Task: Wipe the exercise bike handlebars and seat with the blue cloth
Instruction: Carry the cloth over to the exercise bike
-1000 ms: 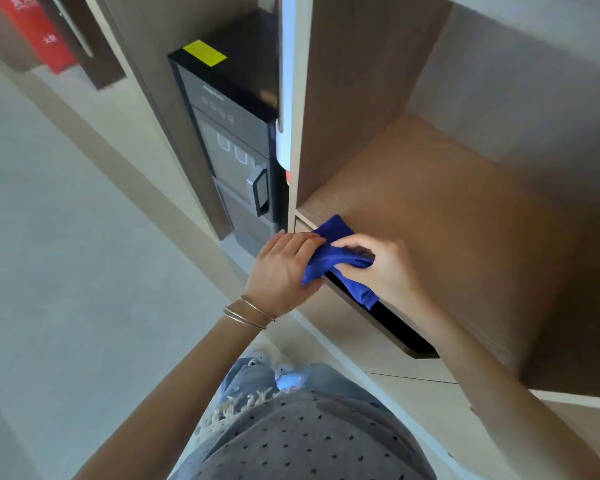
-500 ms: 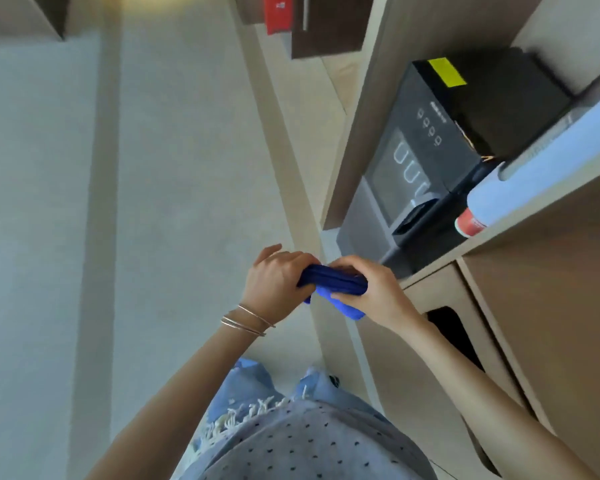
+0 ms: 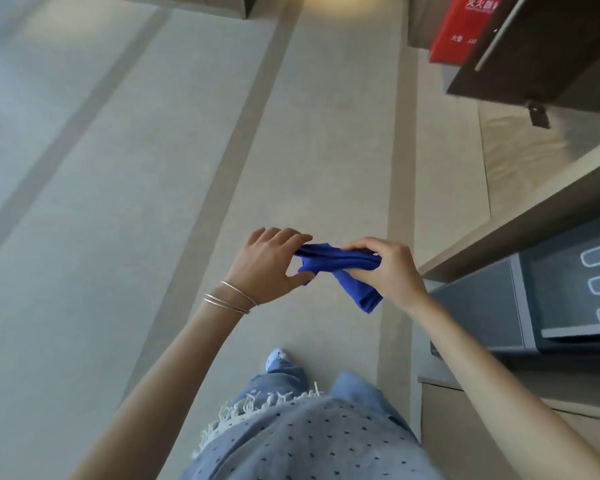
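The blue cloth (image 3: pixel 340 268) is bunched into a roll between both hands in front of my waist, above the floor. My left hand (image 3: pixel 267 265), with thin bangles on the wrist, pinches the cloth's left end with fingers and thumb. My right hand (image 3: pixel 392 268) grips the right end, and a loose tail of cloth hangs down below it. No exercise bike, handlebars or seat are in view.
A pale grey floor (image 3: pixel 153 202) with darker stripes stretches ahead and to the left. On the right stand a wooden shelf unit (image 3: pixel 534 216) with a dark machine (image 3: pixel 551 299) in it, a dark cabinet door (image 3: pixel 541 46) and a red box (image 3: pixel 465 29).
The view has swung left, away from the wooden shelf toward the open floor. Both hands have carried the cloth off the shelf edge and hold it in mid-air.
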`<state>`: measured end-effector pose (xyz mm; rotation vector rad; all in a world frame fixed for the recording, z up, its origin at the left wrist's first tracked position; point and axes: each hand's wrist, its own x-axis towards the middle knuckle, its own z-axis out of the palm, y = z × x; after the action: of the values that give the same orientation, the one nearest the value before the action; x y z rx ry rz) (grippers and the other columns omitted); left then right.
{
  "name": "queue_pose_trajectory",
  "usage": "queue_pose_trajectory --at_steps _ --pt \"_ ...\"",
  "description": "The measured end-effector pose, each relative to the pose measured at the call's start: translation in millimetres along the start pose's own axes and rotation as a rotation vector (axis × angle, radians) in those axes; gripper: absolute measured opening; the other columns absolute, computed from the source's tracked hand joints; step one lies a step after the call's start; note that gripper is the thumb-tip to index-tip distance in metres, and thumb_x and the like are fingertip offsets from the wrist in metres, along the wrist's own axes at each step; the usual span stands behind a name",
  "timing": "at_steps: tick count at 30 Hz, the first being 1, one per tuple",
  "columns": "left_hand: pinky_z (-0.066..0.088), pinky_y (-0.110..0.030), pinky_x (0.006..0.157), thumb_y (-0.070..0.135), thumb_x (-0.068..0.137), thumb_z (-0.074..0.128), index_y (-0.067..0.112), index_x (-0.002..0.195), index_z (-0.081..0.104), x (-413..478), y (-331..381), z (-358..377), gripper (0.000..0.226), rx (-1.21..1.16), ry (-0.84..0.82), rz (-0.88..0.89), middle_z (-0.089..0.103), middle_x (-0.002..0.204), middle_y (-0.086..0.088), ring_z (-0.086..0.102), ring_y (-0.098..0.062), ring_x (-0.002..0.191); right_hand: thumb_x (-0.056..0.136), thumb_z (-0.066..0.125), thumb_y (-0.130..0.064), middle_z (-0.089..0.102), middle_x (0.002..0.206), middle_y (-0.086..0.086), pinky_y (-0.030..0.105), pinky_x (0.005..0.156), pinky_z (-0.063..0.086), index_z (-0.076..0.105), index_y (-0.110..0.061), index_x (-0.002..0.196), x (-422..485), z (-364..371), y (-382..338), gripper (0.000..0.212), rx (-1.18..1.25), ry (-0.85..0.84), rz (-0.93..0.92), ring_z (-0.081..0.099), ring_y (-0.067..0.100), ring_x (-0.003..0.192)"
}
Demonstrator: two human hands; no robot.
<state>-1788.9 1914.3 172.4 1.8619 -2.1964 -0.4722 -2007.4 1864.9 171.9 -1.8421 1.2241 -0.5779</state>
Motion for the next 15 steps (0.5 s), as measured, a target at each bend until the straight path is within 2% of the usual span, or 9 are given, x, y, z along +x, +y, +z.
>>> queue_pose_trajectory --at_steps 5,11,15 --pt "0.031 -0.039 0.107 0.05 0.082 0.058 0.024 0.134 0.042 -26.6 -69.4 -16.4 0.06 0.11 0.002 -0.201 0.052 0.134 0.004 0.046 -0.023 0.124 0.073 0.069 -0.008 0.071 0.091 -0.009 0.027 0.078 0.05 0.07 -0.021 0.099 59.1 44.3 -26.1 0.028 -0.054 -0.121 -0.054 0.065 0.01 0.086" --pt "0.033 -0.039 0.105 0.047 0.082 0.059 0.023 0.133 0.044 -33.5 -118.1 -22.7 0.059 0.065 0.031 -0.365 0.053 0.133 0.002 0.048 -0.024 0.122 0.073 0.07 -0.005 0.07 0.087 -0.019 0.007 0.069 0.045 0.071 -0.029 0.093 121.8 80.7 -45.7 0.031 0.008 -0.303 -0.071 0.063 -0.003 0.081" --pt "0.033 -0.038 0.105 0.047 0.082 0.058 0.025 0.133 0.043 -18.5 -151.3 -27.2 0.058 0.049 0.025 -0.458 0.053 0.133 0.003 0.048 -0.024 0.121 0.073 0.072 -0.005 0.072 0.087 -0.017 0.007 0.068 0.046 0.071 -0.033 0.091 174.4 100.3 -56.0 0.032 0.057 -0.381 -0.091 0.065 -0.001 0.082"
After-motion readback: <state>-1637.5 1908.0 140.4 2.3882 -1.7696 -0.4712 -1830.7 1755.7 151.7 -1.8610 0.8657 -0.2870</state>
